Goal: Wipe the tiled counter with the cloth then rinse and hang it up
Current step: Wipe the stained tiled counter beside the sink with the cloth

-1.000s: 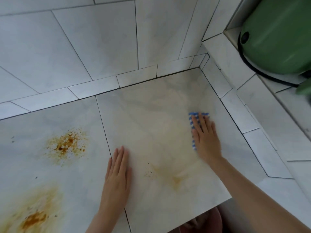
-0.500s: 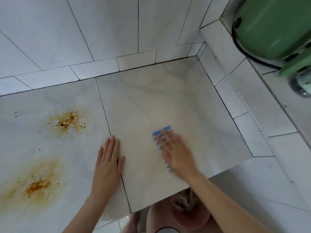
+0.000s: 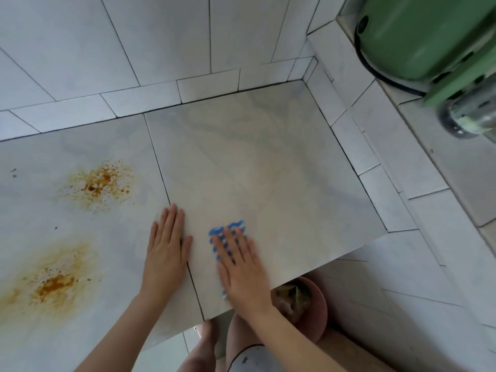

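Observation:
The pale tiled counter [image 3: 263, 167] fills the middle of the view. My right hand [image 3: 243, 269] lies flat on a blue-and-white checked cloth [image 3: 228, 229], pressing it on the right-hand tile near the front edge; only the cloth's far end and left edge show past the fingers. My left hand [image 3: 166, 253] rests flat beside it, fingers together, over the grout line between two tiles, holding nothing. An orange-brown stain [image 3: 99, 183] marks the left tile, and a second stain [image 3: 53, 284] lies nearer the front left.
White tiled walls rise behind and to the right of the counter. A green rounded object [image 3: 418, 33] sits on the raised ledge at top right, with a blurred jar [image 3: 467, 116] below it. A pink bowl [image 3: 303, 304] stands below the counter's front edge, by my legs.
My right hand has swept the cloth from the right side of the tile toward the left and front, ending close to my left hand. The yellowish smear on that tile has faded.

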Action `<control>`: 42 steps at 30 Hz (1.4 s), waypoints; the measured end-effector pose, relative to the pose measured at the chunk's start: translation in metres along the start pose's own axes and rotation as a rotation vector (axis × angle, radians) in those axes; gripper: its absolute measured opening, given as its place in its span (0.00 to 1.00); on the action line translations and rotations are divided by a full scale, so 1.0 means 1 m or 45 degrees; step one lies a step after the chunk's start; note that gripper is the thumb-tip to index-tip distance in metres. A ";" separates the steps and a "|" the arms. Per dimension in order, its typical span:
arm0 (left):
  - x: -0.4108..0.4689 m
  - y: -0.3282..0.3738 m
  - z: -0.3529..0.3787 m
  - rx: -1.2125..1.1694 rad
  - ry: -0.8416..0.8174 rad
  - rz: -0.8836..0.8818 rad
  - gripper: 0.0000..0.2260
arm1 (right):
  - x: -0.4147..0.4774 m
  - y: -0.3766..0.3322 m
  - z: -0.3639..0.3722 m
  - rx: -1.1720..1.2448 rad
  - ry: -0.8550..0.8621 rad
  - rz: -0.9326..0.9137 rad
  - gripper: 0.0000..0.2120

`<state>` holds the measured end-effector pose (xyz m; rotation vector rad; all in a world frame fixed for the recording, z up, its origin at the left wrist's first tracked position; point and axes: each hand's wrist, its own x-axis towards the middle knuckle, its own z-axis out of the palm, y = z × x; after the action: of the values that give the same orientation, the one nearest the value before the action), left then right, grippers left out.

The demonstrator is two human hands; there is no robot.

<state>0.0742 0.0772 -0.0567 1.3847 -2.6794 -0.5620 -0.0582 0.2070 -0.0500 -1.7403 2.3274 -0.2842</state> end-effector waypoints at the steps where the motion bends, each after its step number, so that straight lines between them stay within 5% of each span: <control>1: 0.000 0.000 -0.001 -0.002 -0.007 0.000 0.27 | -0.002 -0.001 0.001 -0.020 -0.035 -0.068 0.24; 4: 0.000 0.001 -0.001 -0.015 -0.010 -0.017 0.27 | 0.002 0.038 -0.009 -0.068 -0.122 -0.138 0.22; 11: -0.001 0.002 0.002 -0.020 0.006 -0.013 0.27 | -0.016 0.208 -0.048 -0.344 -0.045 0.559 0.25; 15: -0.001 0.002 0.003 0.000 0.005 -0.007 0.27 | -0.017 0.188 -0.041 -0.306 -0.005 0.838 0.26; 23: 0.001 0.002 0.003 -0.005 0.016 -0.015 0.28 | -0.035 0.010 -0.003 -0.027 0.071 0.234 0.24; 27: 0.001 0.000 0.003 -0.006 0.018 -0.015 0.28 | -0.037 0.013 0.000 -0.069 -0.022 0.013 0.23; 36: 0.001 0.000 0.000 -0.020 0.002 -0.007 0.28 | 0.020 0.189 -0.053 -0.266 0.002 0.602 0.27; 40: 0.001 -0.001 0.000 -0.047 0.021 -0.005 0.28 | 0.063 0.188 -0.054 -0.202 0.048 0.841 0.25; 42: 0.002 -0.002 0.000 -0.059 0.017 0.001 0.28 | 0.081 0.162 -0.050 -0.179 0.055 0.766 0.25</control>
<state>0.0745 0.0744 -0.0576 1.3704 -2.6389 -0.6089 -0.2432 0.1757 -0.0526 -1.0048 2.8150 -0.0511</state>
